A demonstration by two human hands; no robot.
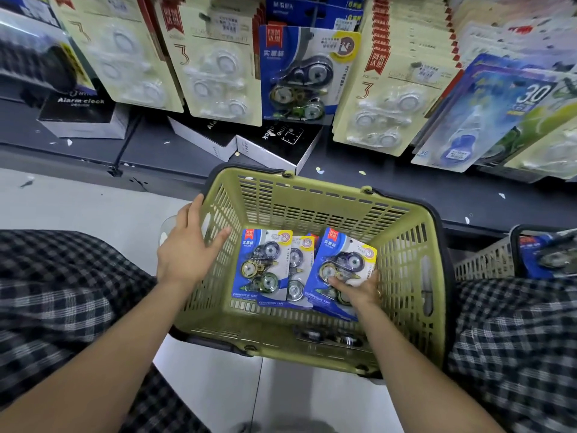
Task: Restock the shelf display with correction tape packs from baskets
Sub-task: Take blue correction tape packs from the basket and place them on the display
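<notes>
A: So, which step is this?

B: Picking, I'd judge. The right hand (359,287) is pinching a blue pack (342,260) at the right of the green basket (312,195), thumb pressing on its blister. Other packs (265,264) are lying just left of it on the basket floor.

A: And the left hand (187,245)?

B: Spread, fingers straight, resting on the basket's left rim, probably steadying it.

A: Next move?

B: Lifting the pack clear and threading its hang hole onto the far peg carrying the matching blue packs (299,76), between the cream cards (215,64).

A: The surroundings?

B: A pale floor (93,207), clock boxes (84,110) sitting on the dark bottom shelf, and a second basket (487,260) at the right.
</notes>
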